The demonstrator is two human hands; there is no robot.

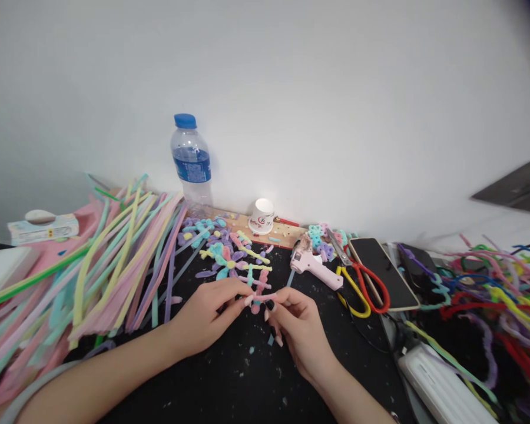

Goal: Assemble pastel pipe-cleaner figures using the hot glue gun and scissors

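Observation:
Both hands meet over the black table surface (229, 377). My left hand (216, 312) is closed, thumb and fingertips pinching the left end of a short pink fuzzy stem piece (262, 298). My right hand (298, 324) pinches the same piece at its right end, its other fingers curled below. Just behind the fingertips lie a pink fuzzy shape (262, 280) and a pile of finished pastel fuzzy shapes (229, 259). A pink glue gun (318, 268) rests right of the hands.
Long pastel fuzzy stems (119, 253) cover the left side. A water bottle (192, 165) and paper cup (262, 217) stand near the wall. Scissors with red and yellow handles (357, 282), a phone (384, 271), a white power strip (441, 386) and tangled coloured stems (503, 300) lie right.

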